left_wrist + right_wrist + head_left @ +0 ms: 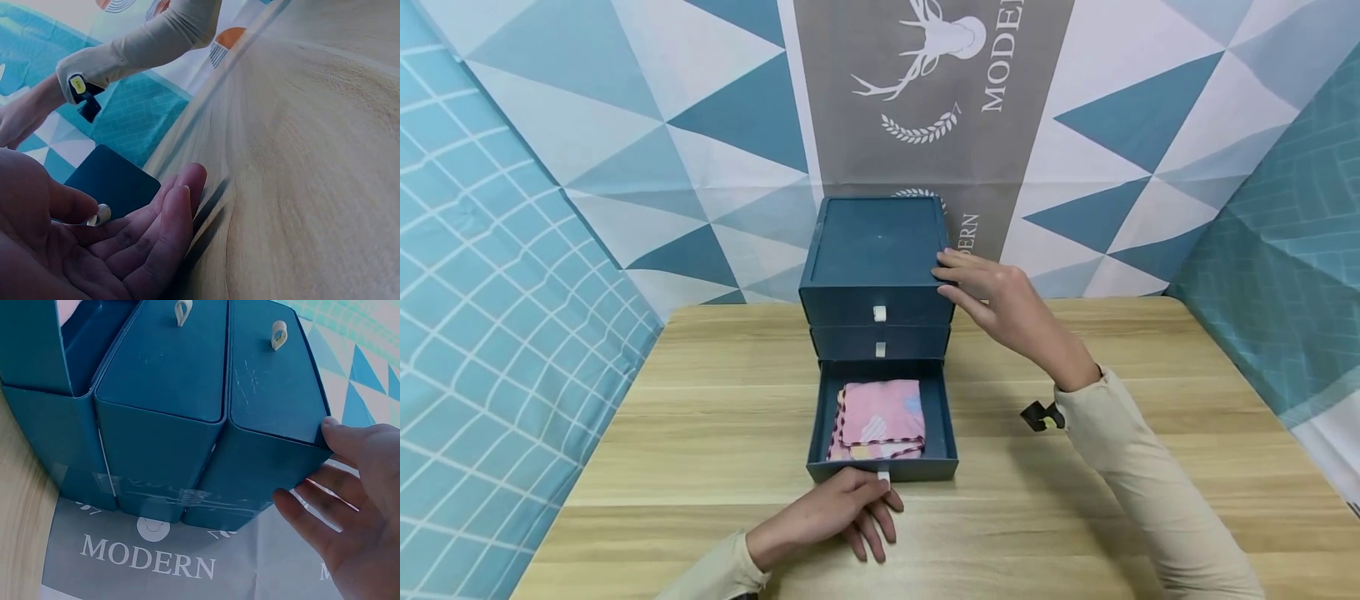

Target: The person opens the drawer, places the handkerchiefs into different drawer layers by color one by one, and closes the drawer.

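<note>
A dark blue drawer unit [880, 242] with three stacked drawers stands on the table, each front bearing a white pull tab. Its bottom drawer [951, 433] is pulled out, and a folded pink cloth [880, 412] with a dark stitched edge lies inside. At the front of that drawer, my left hand [850, 508] pinches the white pull tab [101, 215] between thumb and index finger, the other fingers loosely extended. My right hand [1000, 296] rests fairly straight fingers on the unit's top right edge. In the right wrist view, the thumb [340, 440] touches the upper front corner.
The unit stands near the back of a wooden table [715, 417]. Behind it hangs a patterned cloth [700, 150] with triangles and a deer print. Blue tiled-pattern sheets [482, 292] flank both sides. A small black device [1041, 415] is strapped at the right wrist.
</note>
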`<act>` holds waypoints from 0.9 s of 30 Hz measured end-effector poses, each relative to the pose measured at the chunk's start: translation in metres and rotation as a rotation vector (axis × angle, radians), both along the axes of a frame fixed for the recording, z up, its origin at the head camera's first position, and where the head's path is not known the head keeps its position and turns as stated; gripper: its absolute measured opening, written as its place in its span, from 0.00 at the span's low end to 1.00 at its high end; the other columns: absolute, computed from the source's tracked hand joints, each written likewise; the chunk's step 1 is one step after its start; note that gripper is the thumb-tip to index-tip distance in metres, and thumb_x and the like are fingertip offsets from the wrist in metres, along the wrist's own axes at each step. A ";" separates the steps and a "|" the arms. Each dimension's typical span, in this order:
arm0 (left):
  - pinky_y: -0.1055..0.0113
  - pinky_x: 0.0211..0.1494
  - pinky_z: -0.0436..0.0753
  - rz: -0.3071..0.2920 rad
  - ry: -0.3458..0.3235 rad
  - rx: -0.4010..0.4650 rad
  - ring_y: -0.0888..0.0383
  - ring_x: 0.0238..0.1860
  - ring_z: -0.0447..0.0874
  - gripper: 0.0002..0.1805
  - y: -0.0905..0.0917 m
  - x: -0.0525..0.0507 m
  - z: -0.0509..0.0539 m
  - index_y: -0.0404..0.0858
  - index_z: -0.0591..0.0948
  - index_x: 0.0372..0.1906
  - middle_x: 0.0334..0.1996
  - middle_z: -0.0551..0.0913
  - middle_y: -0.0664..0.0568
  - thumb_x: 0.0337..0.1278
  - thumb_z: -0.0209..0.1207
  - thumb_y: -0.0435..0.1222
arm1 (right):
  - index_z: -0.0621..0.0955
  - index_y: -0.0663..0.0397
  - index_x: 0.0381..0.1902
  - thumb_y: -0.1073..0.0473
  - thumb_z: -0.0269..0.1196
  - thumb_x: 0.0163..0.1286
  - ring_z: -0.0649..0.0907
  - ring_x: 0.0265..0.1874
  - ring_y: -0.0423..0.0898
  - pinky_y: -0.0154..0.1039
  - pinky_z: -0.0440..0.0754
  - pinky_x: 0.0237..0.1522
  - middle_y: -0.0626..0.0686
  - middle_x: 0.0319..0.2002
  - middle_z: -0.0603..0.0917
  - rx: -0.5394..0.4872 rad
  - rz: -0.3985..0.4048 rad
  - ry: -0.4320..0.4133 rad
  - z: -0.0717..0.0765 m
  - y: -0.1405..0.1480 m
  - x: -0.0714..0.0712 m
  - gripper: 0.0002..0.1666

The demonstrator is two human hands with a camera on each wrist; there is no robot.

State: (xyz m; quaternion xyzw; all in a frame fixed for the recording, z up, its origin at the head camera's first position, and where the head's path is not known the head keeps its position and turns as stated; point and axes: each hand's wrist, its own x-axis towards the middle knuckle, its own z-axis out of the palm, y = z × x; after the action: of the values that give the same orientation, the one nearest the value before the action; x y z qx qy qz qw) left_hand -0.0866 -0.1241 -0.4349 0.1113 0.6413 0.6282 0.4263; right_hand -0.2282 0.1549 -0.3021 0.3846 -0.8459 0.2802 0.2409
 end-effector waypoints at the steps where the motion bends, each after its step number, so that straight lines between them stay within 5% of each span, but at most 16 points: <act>1: 0.67 0.27 0.85 0.002 0.002 0.001 0.56 0.28 0.88 0.23 0.000 0.000 0.000 0.27 0.79 0.50 0.35 0.87 0.40 0.80 0.43 0.43 | 0.82 0.58 0.59 0.61 0.64 0.71 0.75 0.67 0.53 0.50 0.79 0.59 0.59 0.64 0.78 -0.003 0.005 -0.001 0.000 0.000 -0.001 0.19; 27: 0.65 0.27 0.85 0.036 0.007 -0.005 0.54 0.28 0.88 0.22 -0.003 -0.006 0.002 0.26 0.78 0.51 0.35 0.87 0.39 0.80 0.42 0.41 | 0.82 0.54 0.60 0.61 0.63 0.72 0.72 0.69 0.49 0.49 0.76 0.63 0.55 0.66 0.76 -0.066 0.016 -0.085 -0.003 0.004 -0.001 0.20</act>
State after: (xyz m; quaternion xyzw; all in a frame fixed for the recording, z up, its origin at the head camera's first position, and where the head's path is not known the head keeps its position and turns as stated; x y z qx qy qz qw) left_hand -0.0924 -0.1272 -0.4328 0.1006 0.6464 0.6336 0.4130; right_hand -0.2290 0.1589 -0.3053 0.3711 -0.8425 0.3259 0.2150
